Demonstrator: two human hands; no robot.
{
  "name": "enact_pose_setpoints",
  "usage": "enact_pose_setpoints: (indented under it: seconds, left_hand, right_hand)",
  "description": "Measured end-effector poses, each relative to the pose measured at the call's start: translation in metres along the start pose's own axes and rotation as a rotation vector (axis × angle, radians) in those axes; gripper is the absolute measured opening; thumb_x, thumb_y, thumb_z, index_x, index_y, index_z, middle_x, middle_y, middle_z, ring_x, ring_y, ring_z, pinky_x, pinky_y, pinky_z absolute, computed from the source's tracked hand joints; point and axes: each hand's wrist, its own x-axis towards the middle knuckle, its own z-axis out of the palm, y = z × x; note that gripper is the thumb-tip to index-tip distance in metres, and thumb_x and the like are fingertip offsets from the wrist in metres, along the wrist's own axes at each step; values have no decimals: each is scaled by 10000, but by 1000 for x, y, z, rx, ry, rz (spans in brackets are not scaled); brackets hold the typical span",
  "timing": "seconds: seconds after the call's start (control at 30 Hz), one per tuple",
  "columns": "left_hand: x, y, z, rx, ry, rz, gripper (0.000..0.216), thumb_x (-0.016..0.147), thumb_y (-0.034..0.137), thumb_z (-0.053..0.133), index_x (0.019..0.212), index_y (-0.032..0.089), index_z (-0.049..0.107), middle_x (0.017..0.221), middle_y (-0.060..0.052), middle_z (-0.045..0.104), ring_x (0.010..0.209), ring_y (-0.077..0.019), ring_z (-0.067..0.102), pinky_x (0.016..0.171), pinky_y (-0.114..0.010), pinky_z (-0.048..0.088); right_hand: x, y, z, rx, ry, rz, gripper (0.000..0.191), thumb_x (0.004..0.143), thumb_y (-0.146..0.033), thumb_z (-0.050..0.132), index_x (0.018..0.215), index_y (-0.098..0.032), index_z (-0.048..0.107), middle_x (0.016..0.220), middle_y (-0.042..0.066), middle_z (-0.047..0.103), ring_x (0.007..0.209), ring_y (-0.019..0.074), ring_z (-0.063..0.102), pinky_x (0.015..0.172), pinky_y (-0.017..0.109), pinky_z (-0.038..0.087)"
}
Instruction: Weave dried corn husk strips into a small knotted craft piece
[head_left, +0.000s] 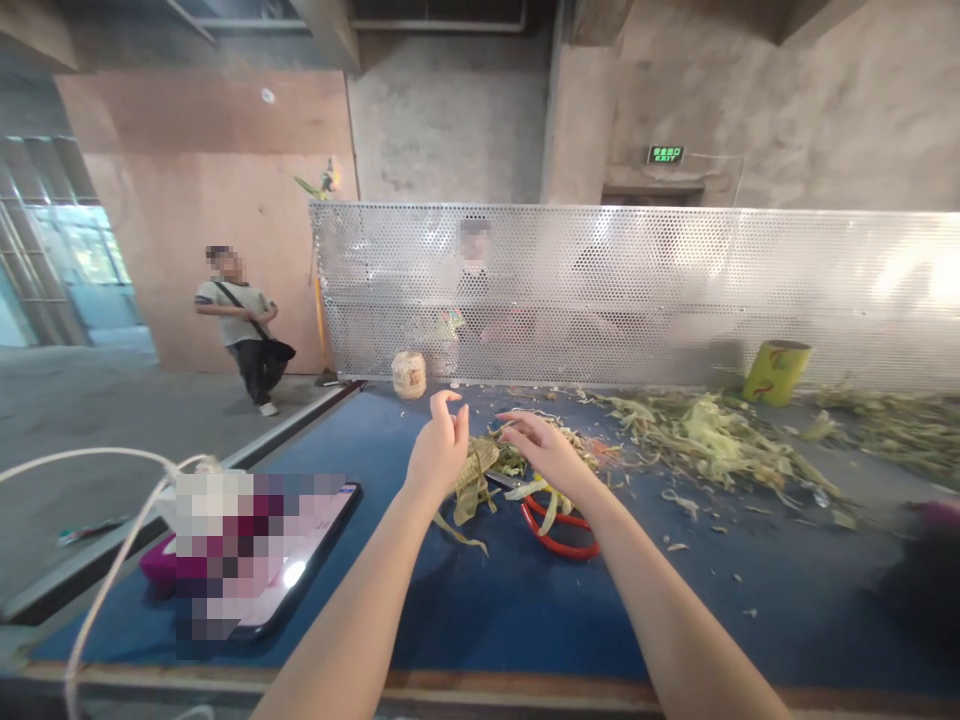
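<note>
Currently, both bare hands are raised over the blue table, facing each other across a gap. Left hand [441, 448]: index finger bent inward, thumb upright, tips parted by a narrow space; grip loosely open, nothing visible in it. The other fingers are mostly hidden behind the palm. Right hand [547, 450]: fingers reaching left, slightly curved, thumb below them and apart; partly open, nothing visible in it. Contact between its fingers and the plant matter behind cannot be determined from this angle.

Dry husk strips [476, 475] lie on the table between the hands, nearer the left wrist; one strip trails toward the viewer. Scissors [562, 548] rest beside them, red handles just under the right forearm, blades pointing left into the strips. A pale strip crosses the handle.

Surroundings: twine roll [409, 376] upright beyond the left hand; larger heap of dried leaves [716, 430] to the right; yellow-green cylinder [778, 373], tilted, behind that heap; phone [300, 570] at left, well apart from the hands. Perforated metal screen [637, 290] along the far edge.
</note>
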Motion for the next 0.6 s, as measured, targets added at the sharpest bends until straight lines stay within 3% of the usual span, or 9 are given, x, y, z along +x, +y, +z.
enact_pose_setpoints:
  seconds: [0.23, 0.43, 0.6]
  left_hand:
    - [1, 0, 2, -129, -63, 53, 360, 778, 298, 441, 1096, 189, 312, 536, 71, 449, 505, -138, 479, 550, -237, 346]
    - [-1, 2, 7, -34, -63, 206, 349, 794, 232, 404, 1125, 175, 307, 574, 60, 449, 548, -132, 465, 664, -267, 376]
    - [-1, 6, 6, -6, -126, 273, 368, 806, 223, 393, 1161, 176, 306, 645, 30, 547, 593, -139, 497, 710, -287, 371]
  right_hand:
    - [-2, -2, -1, -178, -61, -6, 205, 762, -260, 492, 870, -200, 655, 802, 36, 670, 767, 163, 604, 728, 288, 437]
    - [-5, -3, 6, -488, -65, 60, 177, 754, -291, 517, 827, -255, 674, 756, 19, 672, 677, 171, 587, 608, 262, 409]
    - [-5, -3, 7, -563, -49, 15, 184, 776, -248, 489, 815, -232, 668, 734, 26, 656, 642, 152, 565, 591, 238, 381]
